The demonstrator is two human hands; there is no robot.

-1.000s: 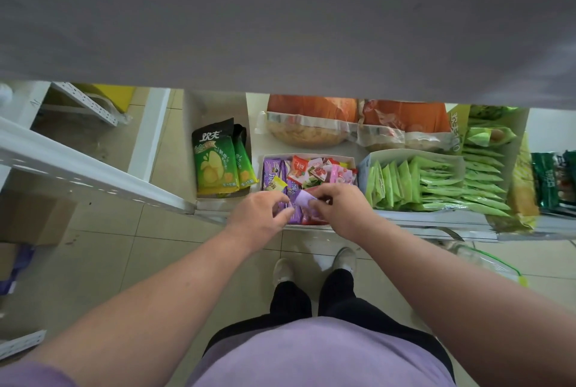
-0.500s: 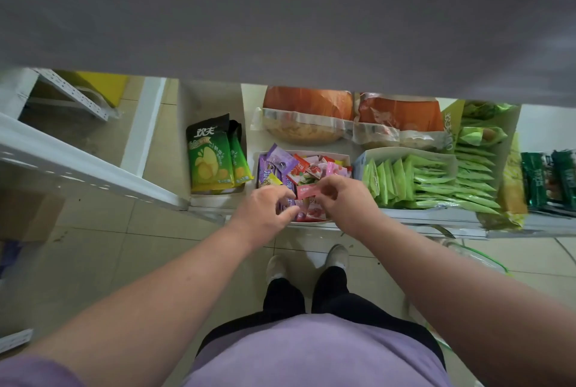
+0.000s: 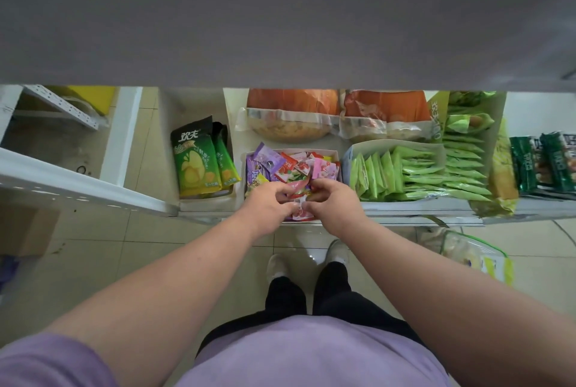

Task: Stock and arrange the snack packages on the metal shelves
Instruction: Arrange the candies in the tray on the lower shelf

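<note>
Hands meet over white cardboard tray (image 3: 339, 158) of mixed candy: left hand (image 3: 270, 203) and right hand (image 3: 335, 199) pinch small pink-and-red sachets (image 3: 301, 211) at tray's front edge.

Sachets (image 3: 293, 168) in box (image 3: 338, 157) (mid-shelf)

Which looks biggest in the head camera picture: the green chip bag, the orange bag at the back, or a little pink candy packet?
1. Orange bag, widest even though it sits farthest back.
2. Green chip bag.
3. Pink candy packet, clearly smallest.
</note>
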